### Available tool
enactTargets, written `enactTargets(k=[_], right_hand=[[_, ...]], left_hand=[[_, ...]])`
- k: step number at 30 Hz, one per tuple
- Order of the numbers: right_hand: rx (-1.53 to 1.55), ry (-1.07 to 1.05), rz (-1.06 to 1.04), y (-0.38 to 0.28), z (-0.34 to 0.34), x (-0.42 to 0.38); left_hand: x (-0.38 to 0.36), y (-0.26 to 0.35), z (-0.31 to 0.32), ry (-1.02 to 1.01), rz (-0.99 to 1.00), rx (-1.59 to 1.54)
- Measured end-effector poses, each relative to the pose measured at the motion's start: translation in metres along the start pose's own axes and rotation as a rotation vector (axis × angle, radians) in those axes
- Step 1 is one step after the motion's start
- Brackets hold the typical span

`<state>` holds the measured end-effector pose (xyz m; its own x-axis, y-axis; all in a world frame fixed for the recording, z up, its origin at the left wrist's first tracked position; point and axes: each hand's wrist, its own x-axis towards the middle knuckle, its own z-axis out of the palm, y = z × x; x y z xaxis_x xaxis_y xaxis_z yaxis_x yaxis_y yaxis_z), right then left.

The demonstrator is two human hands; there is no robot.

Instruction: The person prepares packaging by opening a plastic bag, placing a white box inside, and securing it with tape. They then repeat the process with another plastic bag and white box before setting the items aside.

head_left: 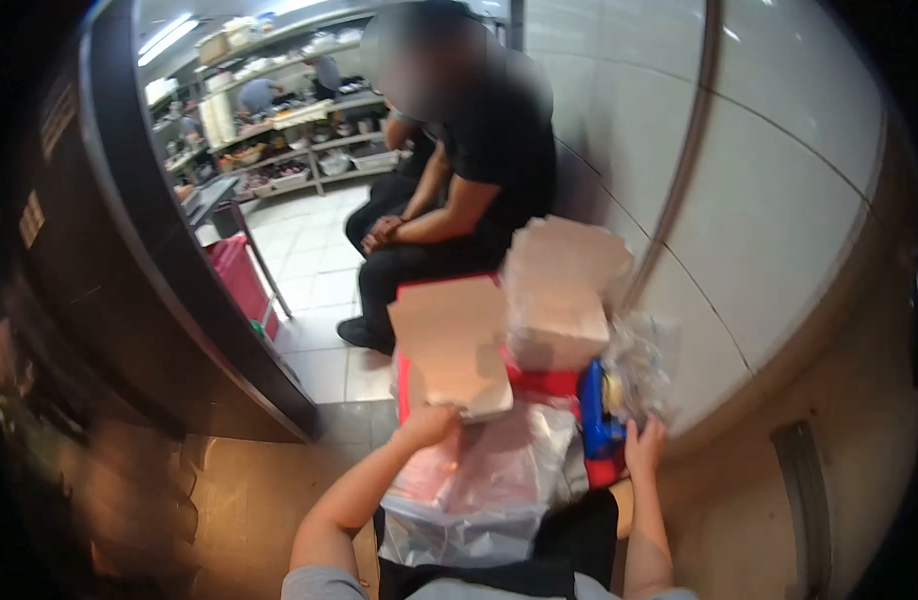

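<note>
My left hand [434, 425] is closed at the near edge of a flat brown cardboard box blank [449, 335], which lies on a red surface in front of me. My right hand [644, 447] is at the near end of a blue tape dispenser [604, 410] and a crumpled clear plastic bag [644, 365]. Its fingers are bent together, and whatever lies between them is too small to make out. Close to my lap, a clear plastic bag [509, 455] with pinkish contents lies below the cardboard.
A stack of cardboard blanks in clear plastic [559, 290] stands against the tiled wall [779, 200]. Beyond it sits a person in black [479, 150]. A dark door frame [149, 230] rises on the left, with a red bin [244, 285] and kitchen shelves [319, 150] past it.
</note>
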<state>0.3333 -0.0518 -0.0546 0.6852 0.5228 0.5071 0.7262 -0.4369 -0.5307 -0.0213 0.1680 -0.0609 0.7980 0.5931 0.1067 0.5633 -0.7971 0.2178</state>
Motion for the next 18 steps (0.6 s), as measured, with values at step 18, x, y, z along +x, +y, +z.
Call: enactTargets(k=[18], right_hand=[[1.045,-0.517,0.773,0.005,-0.001,0.007]], left_hand=[[-0.069,0.077,-0.045,0.355,-0.105,-0.387]])
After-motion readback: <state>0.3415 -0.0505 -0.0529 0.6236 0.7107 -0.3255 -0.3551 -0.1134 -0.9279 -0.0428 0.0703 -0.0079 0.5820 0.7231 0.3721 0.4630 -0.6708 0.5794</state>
